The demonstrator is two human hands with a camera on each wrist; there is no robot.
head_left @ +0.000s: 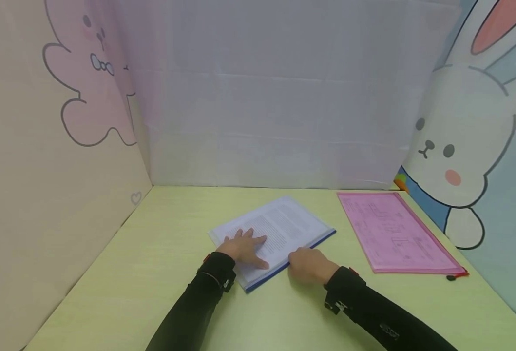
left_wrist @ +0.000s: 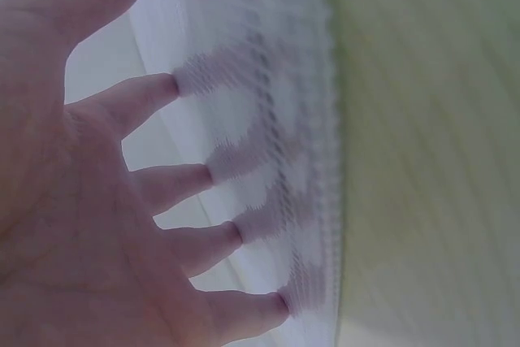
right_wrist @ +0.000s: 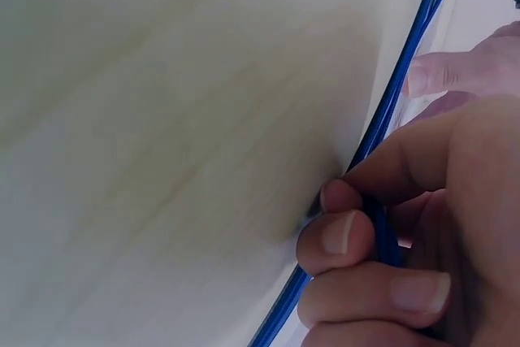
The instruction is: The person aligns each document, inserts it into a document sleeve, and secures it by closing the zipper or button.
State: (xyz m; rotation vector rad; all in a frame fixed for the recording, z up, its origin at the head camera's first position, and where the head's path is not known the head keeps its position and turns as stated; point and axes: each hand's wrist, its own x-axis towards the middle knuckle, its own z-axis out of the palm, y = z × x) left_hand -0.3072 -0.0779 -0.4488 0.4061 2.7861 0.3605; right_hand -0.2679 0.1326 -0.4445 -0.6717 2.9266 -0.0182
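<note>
A clear mesh document pouch with a blue zipper edge lies slanted on the table, and printed sheets show through it. My left hand rests on the pouch with its fingers spread and straight. The fingertips touch the mesh in the left wrist view. At the near long edge, my right hand pinches the blue zipper between thumb and curled fingers. Above those fingers in the right wrist view, the zipper shows as two blue strips. Any zipper pull is hidden by the fingers.
A pink document pouch with a red zipper edge lies at the right of the pale yellow table. White sheeting hangs behind. Walls with cartoon figures, among them a white rabbit, stand at both sides.
</note>
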